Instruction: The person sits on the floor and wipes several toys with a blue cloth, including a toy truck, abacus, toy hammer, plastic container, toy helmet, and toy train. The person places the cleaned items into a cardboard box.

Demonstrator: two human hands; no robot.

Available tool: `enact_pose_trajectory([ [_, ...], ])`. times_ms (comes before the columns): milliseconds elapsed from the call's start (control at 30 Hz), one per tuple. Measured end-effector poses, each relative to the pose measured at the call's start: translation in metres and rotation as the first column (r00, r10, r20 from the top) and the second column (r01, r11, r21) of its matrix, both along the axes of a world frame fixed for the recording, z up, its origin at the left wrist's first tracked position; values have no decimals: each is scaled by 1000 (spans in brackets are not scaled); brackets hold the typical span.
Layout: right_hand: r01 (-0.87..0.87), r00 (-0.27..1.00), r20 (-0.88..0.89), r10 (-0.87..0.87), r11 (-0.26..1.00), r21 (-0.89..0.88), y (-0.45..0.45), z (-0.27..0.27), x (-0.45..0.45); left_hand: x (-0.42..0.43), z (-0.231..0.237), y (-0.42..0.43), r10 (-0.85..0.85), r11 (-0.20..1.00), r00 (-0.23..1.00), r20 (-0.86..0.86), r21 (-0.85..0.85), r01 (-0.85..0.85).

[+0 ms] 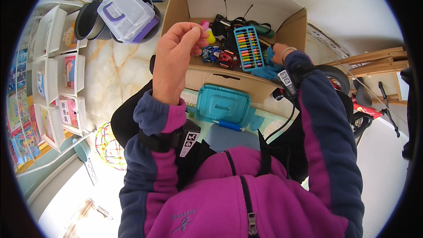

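My left hand [175, 56] is raised over the left part of a cardboard box [228, 74]. Its thumb meets the curled fingers, and I see nothing between them. A pink and yellow toy [210, 34] lies just beyond the fingertips. Inside the box, my right hand [280, 53] reaches down at the right side against a crumpled blue thing [267, 71]; its fingertips are hidden, so a grip cannot be told. Between the hands rests a blue-framed abacus [248, 49] with coloured beads. Left of it are blue and red toy vehicles or figures [219, 57].
Before me on the floor lie a teal plastic lid [223, 104] and a blue cylinder [229, 125]. A clear case with a purple handle [127, 15] sits on dark pots [89, 21] at left. White bins [71, 74] stand farther left; a red balance bike [363, 109] is at right.
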State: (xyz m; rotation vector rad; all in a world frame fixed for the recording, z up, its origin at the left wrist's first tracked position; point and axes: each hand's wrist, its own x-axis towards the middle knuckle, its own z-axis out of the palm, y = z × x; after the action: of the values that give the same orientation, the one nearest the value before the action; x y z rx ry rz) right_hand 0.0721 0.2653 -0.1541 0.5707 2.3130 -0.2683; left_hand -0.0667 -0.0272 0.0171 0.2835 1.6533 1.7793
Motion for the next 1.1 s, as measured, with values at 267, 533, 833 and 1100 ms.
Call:
enact_pose_trajectory([
  [267,45,695,-584,-419,836,-546,-19,155,5,16,-19,-4,-169,985,974,-150,-70,160],
  [533,87,261,-452,-853,487,-869,-36,163,3,61,-115,-26,-764,634,551,-336,-545,548],
  [833,190,183,-356,-916,389,-902,-23,173,6,89,-288,-68,-965,92,248,82,-782,617],
  [1100,187,181,-379,-908,410,-893,-17,178,19,166,-319,-54,-993,117,106,-59,-703,702],
])
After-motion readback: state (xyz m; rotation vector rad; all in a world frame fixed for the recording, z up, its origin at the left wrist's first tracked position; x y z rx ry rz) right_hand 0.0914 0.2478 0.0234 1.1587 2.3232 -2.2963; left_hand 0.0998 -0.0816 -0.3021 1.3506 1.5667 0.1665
